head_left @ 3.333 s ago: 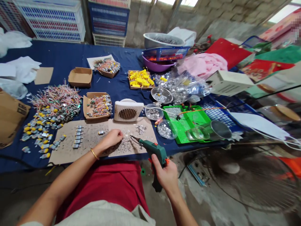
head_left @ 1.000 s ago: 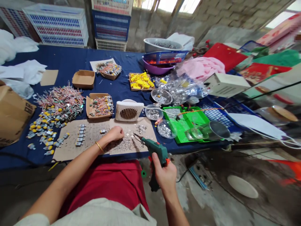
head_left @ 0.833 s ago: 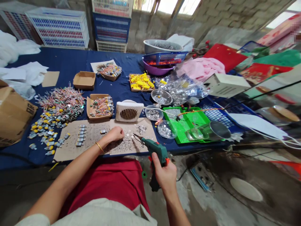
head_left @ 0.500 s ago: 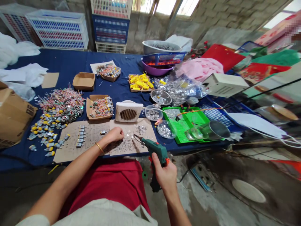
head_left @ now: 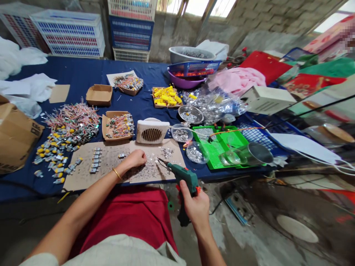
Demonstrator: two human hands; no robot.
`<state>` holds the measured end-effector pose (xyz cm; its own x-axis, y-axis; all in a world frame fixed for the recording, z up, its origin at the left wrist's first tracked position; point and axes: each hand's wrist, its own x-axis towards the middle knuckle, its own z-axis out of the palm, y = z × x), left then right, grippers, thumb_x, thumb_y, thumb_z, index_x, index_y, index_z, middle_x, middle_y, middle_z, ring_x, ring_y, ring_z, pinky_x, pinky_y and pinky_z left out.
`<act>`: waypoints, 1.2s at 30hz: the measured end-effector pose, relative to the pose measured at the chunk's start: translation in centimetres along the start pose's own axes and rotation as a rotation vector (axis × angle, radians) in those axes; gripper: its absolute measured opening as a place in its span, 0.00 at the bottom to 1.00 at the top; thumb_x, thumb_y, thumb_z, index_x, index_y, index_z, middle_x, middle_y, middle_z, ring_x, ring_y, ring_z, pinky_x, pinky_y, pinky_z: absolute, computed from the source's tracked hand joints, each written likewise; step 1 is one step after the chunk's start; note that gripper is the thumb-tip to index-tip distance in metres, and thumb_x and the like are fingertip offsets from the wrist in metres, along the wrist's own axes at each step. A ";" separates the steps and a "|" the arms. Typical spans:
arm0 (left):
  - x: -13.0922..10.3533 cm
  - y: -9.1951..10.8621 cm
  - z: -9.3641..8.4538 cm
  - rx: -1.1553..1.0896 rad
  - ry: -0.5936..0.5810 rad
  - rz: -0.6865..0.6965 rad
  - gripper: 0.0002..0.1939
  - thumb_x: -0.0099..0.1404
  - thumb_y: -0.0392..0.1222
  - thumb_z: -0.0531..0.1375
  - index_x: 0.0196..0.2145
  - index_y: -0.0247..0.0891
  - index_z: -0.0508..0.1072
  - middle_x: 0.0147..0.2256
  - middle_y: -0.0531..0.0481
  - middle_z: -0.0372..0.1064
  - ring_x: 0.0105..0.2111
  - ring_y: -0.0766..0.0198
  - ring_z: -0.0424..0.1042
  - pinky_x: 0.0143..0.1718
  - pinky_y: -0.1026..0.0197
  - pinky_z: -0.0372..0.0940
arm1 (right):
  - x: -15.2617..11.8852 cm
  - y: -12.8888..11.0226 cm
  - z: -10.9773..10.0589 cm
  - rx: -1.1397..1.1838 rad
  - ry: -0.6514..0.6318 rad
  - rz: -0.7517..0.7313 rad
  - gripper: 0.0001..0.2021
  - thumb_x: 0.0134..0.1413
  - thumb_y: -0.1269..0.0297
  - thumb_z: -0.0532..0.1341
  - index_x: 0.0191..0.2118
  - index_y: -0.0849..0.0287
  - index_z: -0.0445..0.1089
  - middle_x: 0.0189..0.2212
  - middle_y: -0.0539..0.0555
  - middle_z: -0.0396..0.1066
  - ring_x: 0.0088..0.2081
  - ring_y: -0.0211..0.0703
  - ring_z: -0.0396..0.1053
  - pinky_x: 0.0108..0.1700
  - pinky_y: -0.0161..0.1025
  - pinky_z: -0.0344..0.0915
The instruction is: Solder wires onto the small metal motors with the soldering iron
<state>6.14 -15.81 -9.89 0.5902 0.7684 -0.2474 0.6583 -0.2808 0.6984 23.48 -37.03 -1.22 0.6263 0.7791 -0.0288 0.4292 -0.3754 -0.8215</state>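
Note:
My right hand (head_left: 195, 207) is wrapped round the handle of a green soldering gun (head_left: 183, 176), whose tip points left over the cardboard sheet (head_left: 174, 166). Close to that tip, my left hand (head_left: 136, 158) is closed above the cardboard, its fingertips together; whatever they pinch is too small to make out. Small metal bits (head_left: 166, 151) lie scattered near both hands. One small motor (head_left: 121, 156) rests just left of my left hand, and a column of several motors (head_left: 95, 160) stands farther left. Behind my left hand is a white fan unit (head_left: 153, 132) with a slatted front.
A heap of wired motors (head_left: 77, 123) covers the left of the table. Cardboard trays hold wired motors (head_left: 120, 125) and yellow parts (head_left: 167, 96). To the right are dishes of metal pieces (head_left: 196, 152) and a green tray (head_left: 213, 157). A cable runs toward the fan.
The view has shifted very slightly. Both hands and the soldering gun stay in nearly the same place.

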 end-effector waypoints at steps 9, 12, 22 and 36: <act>-4.9 -0.1 2.1 -0.667 0.231 -0.226 0.12 0.60 0.48 0.57 0.31 0.35 0.69 0.23 0.52 0.69 0.23 0.68 0.68 0.27 0.66 0.63 | 2.3 -1.4 6.2 0.864 0.068 0.352 0.31 0.41 0.36 0.64 0.37 0.63 0.73 0.29 0.56 0.78 0.27 0.47 0.76 0.29 0.41 0.74; -5.3 0.4 1.8 -0.847 0.235 -0.240 0.12 0.58 0.48 0.59 0.32 0.35 0.67 0.24 0.52 0.68 0.23 0.68 0.69 0.26 0.66 0.65 | 3.6 -3.0 10.5 1.155 -0.086 0.412 0.30 0.39 0.37 0.65 0.39 0.60 0.73 0.32 0.55 0.78 0.33 0.48 0.77 0.38 0.45 0.75; -5.6 0.9 1.9 -0.894 0.151 -0.155 0.12 0.60 0.45 0.58 0.38 0.36 0.65 0.26 0.53 0.68 0.25 0.69 0.69 0.28 0.67 0.64 | 4.1 -2.0 11.1 1.160 -0.101 0.515 0.30 0.40 0.38 0.66 0.39 0.61 0.72 0.31 0.55 0.79 0.31 0.48 0.78 0.33 0.39 0.75; -6.2 2.7 2.0 -0.762 0.042 -0.107 0.17 0.57 0.53 0.61 0.32 0.33 0.71 0.23 0.53 0.67 0.22 0.71 0.63 0.24 0.68 0.58 | 3.6 -2.8 9.1 1.206 -0.075 0.426 0.29 0.40 0.40 0.67 0.40 0.61 0.72 0.31 0.55 0.78 0.31 0.51 0.78 0.34 0.43 0.75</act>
<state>5.17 -22.51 -7.84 0.5132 0.7945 -0.3247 0.1986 0.2581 0.9455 18.63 -28.66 -4.22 0.5132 0.7510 -0.4155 -0.6788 0.0589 -0.7319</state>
